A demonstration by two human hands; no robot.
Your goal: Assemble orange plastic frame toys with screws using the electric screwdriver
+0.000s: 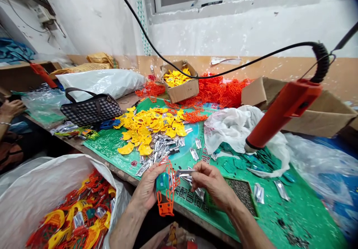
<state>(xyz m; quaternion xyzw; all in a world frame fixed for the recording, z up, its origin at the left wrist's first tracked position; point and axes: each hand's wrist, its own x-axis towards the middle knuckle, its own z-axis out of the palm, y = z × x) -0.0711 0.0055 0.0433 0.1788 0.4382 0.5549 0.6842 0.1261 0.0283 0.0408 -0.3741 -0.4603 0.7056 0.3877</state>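
My left hand (149,185) is closed around an orange plastic frame (166,206) with a green plastic piece (162,181) set in it. Between the thumb and fingers of my right hand (208,180) is a small silver metal plate (184,173), held at the frame's right side. Beyond my hands lie a loose heap of shiny silver plates (163,146) and a pile of yellow plastic pieces (148,124). Under my right forearm stands a shallow green tray (257,213) of tiny dark screws (242,193), partly hidden.
An orange electric screwdriver (282,114) hangs from a cable at right, above green pieces (263,161) on a white bag (232,124). A white sack (22,200) of assembled parts stands at lower left. Behind are a carton (184,92) and orange frames (220,90). Another person's hand (11,109) shows at far left.
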